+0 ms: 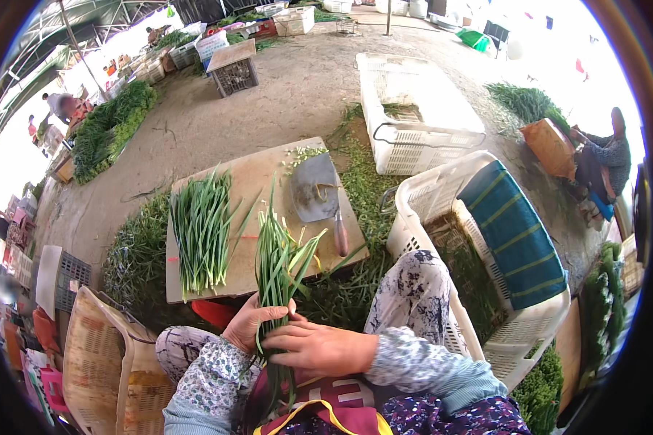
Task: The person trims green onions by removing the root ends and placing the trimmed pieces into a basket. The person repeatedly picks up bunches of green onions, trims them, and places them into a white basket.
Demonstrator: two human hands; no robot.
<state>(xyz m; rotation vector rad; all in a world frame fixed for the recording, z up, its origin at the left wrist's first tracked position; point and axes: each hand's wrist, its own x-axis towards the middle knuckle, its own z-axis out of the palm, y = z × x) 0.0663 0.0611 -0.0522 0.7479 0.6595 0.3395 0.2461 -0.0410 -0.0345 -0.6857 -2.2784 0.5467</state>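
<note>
A loose bunch of garlic chives (272,261) stands upright before my lap, its pale stem ends up and its leaf tips hanging down. My left hand (250,323) grips it from the left. Across the lower leaves lies my right hand (324,348), slightly blurred, its fingers closed around them. Beyond, a wooden board (250,163) carries a neat row of garlic chives (201,234) on its left side. On its right rests a wide-bladed knife (313,190), its wooden handle toward me. Cut stem ends (307,154) lie by the blade.
To my right stands a white plastic crate (408,201) with a blue striped cloth (514,234) over its side; another white crate (430,144) is behind it. A stained crate (95,359) sits at my left. Leaf trimmings (136,261) surround the board. A person (604,157) sits far right.
</note>
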